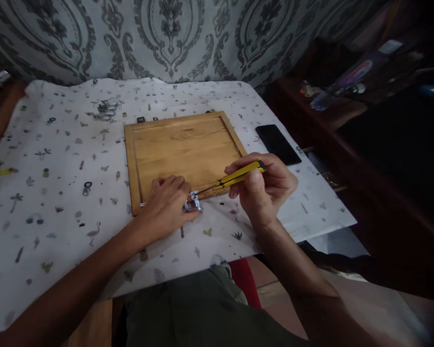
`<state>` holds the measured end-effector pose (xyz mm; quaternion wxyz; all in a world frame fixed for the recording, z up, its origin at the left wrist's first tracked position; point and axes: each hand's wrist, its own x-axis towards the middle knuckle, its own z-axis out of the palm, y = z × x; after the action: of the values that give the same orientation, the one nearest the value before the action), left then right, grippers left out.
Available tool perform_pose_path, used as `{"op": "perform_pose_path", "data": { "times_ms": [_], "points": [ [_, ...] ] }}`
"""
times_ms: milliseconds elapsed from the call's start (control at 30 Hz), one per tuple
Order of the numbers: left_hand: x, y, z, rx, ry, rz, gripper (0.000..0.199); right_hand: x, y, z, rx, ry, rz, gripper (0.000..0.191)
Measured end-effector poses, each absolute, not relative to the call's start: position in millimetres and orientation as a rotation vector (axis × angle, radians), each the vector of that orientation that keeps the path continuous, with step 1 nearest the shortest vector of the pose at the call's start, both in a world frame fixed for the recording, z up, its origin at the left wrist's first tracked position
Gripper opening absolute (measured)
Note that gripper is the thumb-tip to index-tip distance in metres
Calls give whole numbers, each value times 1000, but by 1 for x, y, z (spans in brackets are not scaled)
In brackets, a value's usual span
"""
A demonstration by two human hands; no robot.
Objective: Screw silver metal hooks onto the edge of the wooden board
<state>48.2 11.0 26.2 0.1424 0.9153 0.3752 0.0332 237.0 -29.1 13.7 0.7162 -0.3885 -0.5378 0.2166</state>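
Observation:
A wooden cabinet door (183, 152) with a raised frame lies flat on the cloth-covered table. At its near edge sits a shiny metal hinge (194, 202). My left hand (164, 205) rests over that edge, thumb and fingers closed about the hinge. In my right hand (264, 190) is a yellow and black screwdriver (240, 175), slanting down to the left. Its thin shaft reaches the upper part of the hinge; whether the tip sits in a screw is too small to tell.
Several grey metal pieces (106, 110), looking like more hinges, lie at the back left. A black phone (278, 143) is right of the door. Dark furniture with a clear bottle (350, 79) stands beyond the table's right edge. Patterned fabric (169, 38) hangs behind.

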Motion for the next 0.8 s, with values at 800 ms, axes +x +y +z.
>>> {"op": "perform_pose_path", "data": {
  "times_ms": [800],
  "points": [
    [46,10,21,2663,1080,171,26,237,-31,19,-894,-1388,589,18]
  ]
}}
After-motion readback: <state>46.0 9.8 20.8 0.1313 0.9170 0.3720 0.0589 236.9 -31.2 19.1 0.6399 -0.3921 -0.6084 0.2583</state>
